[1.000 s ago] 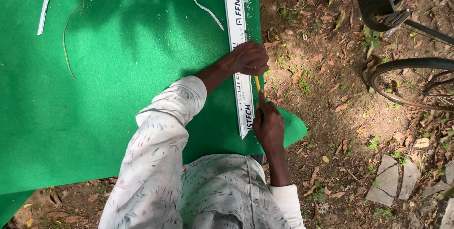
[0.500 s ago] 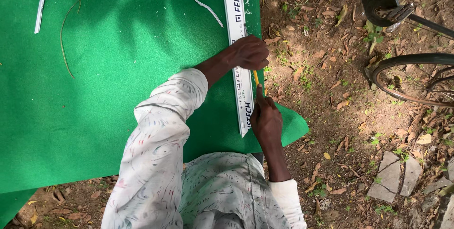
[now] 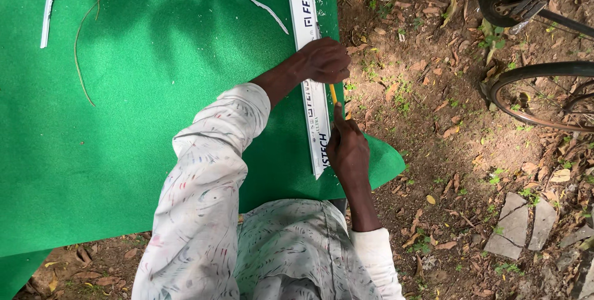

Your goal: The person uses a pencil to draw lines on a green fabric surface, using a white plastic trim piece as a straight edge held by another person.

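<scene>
A long white plastic profile strip (image 3: 312,111) with dark lettering lies along the right edge of a green mat (image 3: 154,151). My left hand (image 3: 323,60) presses down on the strip, fingers curled over its right edge. My right hand (image 3: 348,150) is just below it, beside the strip's near end, closed on a thin yellow tool (image 3: 333,93). The tool points up along the strip's right edge toward my left hand. Its tip is hidden under my left fingers.
Thin white offcuts lie on the mat: a curled sliver (image 3: 260,4) near the strip and a bent piece (image 3: 52,0) at far left. Bare soil with dry leaves (image 3: 445,151) lies to the right, with a bicycle wheel (image 3: 538,99), a pedal (image 3: 516,3) and flat stones (image 3: 523,222).
Both hands have shifted slightly farther up along the strip, the right hand and yellow tool following the left. The strip itself has stayed in place.
</scene>
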